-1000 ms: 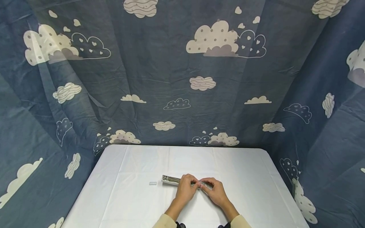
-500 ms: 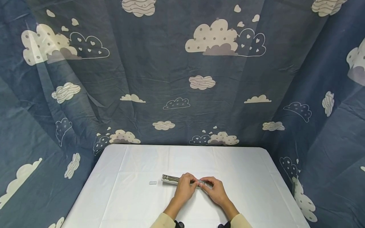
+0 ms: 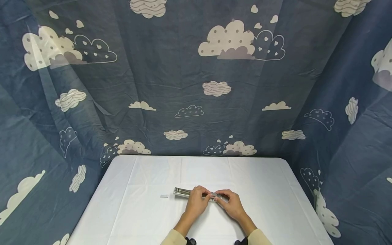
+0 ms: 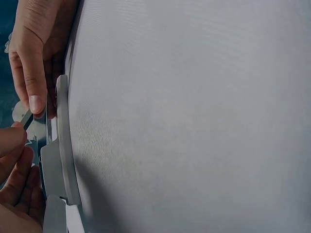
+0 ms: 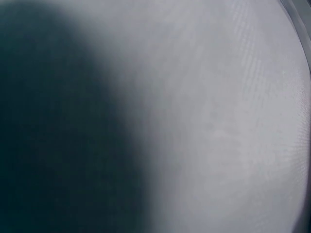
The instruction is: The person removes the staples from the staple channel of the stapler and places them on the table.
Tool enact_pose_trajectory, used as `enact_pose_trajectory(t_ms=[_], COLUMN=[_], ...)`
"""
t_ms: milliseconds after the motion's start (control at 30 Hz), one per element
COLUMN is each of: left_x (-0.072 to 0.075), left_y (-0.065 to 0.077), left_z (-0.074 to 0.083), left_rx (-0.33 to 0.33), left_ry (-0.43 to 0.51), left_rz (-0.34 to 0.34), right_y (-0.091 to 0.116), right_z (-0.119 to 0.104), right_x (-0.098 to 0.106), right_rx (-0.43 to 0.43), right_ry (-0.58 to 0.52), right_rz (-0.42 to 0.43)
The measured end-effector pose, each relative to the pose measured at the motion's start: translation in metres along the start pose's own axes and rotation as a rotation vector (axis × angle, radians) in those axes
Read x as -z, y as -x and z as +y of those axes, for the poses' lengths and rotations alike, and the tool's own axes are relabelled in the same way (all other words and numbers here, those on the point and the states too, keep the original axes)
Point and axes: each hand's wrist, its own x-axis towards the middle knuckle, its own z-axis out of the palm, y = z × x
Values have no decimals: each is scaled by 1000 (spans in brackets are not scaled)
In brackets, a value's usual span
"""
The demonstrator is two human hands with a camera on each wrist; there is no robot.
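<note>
A grey stapler lies opened out on the white table, its metal-lined left part showing past my left hand. That hand's thumb and fingers pinch a thin grey staple strip over the stapler's metal channel, as the left wrist view shows. My right hand holds the stapler's right end between thumb and fingers, with its fingertips close to the left ones. Between the hands, the stapler's middle is partly hidden by fingers in the head view. The right wrist view has only blurred white cloth and a dark shape.
Left of the stapler, a small grey block, like a piece of staple strip, lies on the table. White cloth covers the table. Dark blue curtains with cloud prints surround it at the back and both sides.
My left hand has drawn slightly left, so the gap between the two hands' fingertips is a little wider. The right hand, the stapler and the small block stay nearly in place.
</note>
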Motion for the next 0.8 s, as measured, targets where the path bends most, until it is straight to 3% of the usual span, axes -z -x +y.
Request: enact_pose_trajectory(t_ms=[400, 600, 800], left_x=[11, 18, 26], left_y=[0, 0, 0], left_z=[-5, -6, -8], left_rx=[-4, -42, -29], left_ry=[31, 57, 83], left_rz=[27, 38, 45], right_y=[0, 0, 0], right_z=[-2, -2, -1], right_x=[-1, -1, -1], right_rx=[36, -1, -11], right_ry=[34, 27, 29], right_rz=[17, 1, -4])
